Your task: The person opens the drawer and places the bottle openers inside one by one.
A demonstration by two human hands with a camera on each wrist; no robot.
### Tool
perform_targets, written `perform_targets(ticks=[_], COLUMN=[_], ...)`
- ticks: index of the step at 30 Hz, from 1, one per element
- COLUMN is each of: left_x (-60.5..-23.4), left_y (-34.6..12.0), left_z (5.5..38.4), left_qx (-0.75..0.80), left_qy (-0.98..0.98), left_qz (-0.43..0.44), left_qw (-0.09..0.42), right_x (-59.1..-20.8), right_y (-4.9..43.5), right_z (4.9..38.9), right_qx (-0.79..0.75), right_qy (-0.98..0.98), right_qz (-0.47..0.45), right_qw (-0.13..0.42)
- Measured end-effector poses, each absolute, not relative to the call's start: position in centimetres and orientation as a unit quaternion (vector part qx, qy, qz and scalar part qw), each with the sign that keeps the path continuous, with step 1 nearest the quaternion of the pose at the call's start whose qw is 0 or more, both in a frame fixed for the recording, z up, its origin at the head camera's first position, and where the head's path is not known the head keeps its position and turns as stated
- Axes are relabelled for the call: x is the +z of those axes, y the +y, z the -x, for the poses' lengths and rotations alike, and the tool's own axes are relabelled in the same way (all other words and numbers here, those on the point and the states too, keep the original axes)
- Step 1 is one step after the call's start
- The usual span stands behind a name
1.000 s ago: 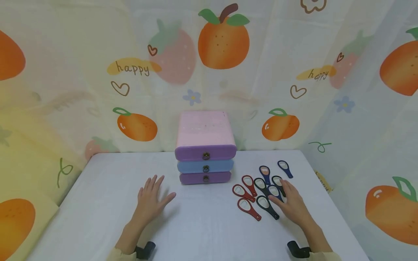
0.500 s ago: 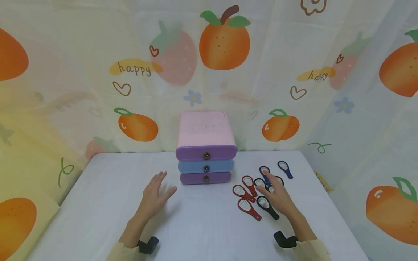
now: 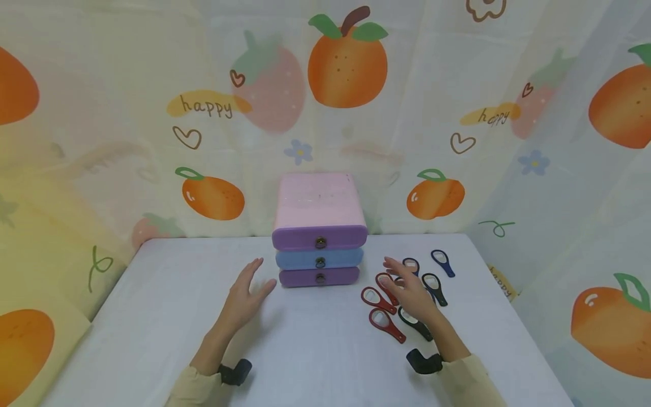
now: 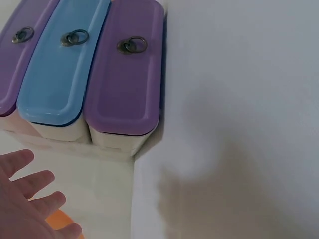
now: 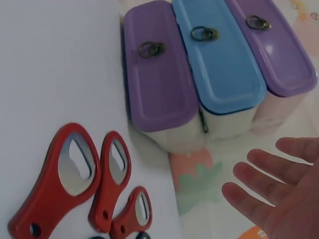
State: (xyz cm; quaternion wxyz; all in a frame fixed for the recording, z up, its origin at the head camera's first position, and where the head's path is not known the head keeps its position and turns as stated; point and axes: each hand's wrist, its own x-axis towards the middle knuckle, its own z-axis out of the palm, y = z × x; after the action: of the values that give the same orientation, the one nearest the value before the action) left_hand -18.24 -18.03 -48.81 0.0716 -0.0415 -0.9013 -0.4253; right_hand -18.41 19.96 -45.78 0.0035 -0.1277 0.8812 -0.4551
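A small chest of drawers with a pink top and purple, blue and purple fronts stands at the back middle, its drawers closed. My left hand hovers in front of its left side, fingers spread and nothing in them. Over the peelers to the right, my right hand also holds nothing, its fingers extended. Red peelers with slotted metal plates in oval heads lie beside the chest in the right wrist view. Dark green peelers and a blue peeler lie farther right; others are partly hidden under my right hand.
A white table lies under everything. Behind it hangs a cloth printed with oranges and strawberries. A black strap mount sits on each wrist. Each drawer front carries a small metal ring pull.
My right hand has moved left across the peelers, toward the chest, uncovering a dark green one. My left hand has shifted slightly right and turned palm inward. Peelers and chest stay put.
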Motion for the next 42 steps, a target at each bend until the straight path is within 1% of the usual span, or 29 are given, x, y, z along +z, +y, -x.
perform_targets(ticks=[9, 19, 28, 34, 42], left_x=[-48.2, -47.2, -46.2, -45.2, -44.3], left_y=[-17.8, -17.5, -17.4, -17.1, -16.7], left_z=[18.9, 19.8, 20.6, 21.3, 21.9], left_qx=[-0.447, -0.464, -0.481, -0.489, -0.499], left_qy=[-0.892, -0.884, -0.873, -0.868, -0.86], left_qz=[0.039, 0.028, 0.053, 0.058, 0.071], left_qw=[0.055, 0.039, 0.066, 0.065, 0.076], right_x=[-45.0, -44.4, -43.9, -43.5, -43.7], right_y=[17.9, 16.4, 14.9, 13.5, 11.6], right_z=[19.0, 19.9, 20.8, 21.5, 22.0], right_qx=[-0.492, -0.506, -0.524, -0.546, -0.57], right_qy=[0.859, 0.843, 0.823, 0.81, 0.799], right_qz=[0.135, 0.18, 0.213, 0.202, 0.183], right_qw=[0.035, 0.037, 0.056, 0.073, 0.059])
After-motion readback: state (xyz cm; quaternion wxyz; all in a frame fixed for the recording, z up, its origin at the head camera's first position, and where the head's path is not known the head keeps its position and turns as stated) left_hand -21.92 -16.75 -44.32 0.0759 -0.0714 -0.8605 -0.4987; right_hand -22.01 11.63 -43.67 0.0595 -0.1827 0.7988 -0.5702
